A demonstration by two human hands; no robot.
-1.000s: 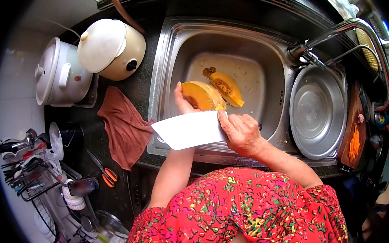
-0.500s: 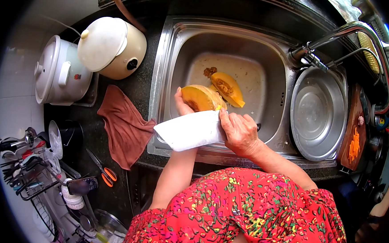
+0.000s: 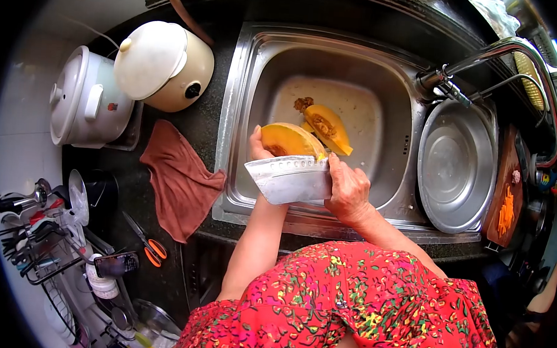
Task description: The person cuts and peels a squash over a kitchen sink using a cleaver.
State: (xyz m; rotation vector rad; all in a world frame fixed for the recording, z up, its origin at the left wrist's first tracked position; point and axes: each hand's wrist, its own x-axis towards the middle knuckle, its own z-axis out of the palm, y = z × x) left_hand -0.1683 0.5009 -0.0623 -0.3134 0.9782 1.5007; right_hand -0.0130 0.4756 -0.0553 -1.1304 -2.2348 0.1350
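Dark speckled tabletop [image 3: 213,105]: cream cooker [image 3: 160,71], upper left; brown cloth [image 3: 179,184], scissors [image 3: 147,240], left. Sink [image 3: 367,128], centre: pumpkin wedge [image 3: 336,131], seed clump [image 3: 303,104].

The pumpkin piece [image 3: 290,138] is bright yellow-orange, deepening in its hollow; the pumpkin wedge [image 3: 339,137] matches it, with an orange-brown core. The cleaver [image 3: 287,181] is silvery grey, patterned with a row of round marks. The dress [image 3: 379,295] is red, scattered with irregular flecks of yellow, green, pink and black. The sink [image 3: 393,130] and basin [image 3: 458,159] are silver-grey, the cloth [image 3: 179,187] reddish brown. The scissors [image 3: 145,238] have orange handles. One cooker [image 3: 164,65] is cream and beige with a black knob; the other cooker [image 3: 85,101] is white with a small red mark. The desk [image 3: 215,106] is speckled black.
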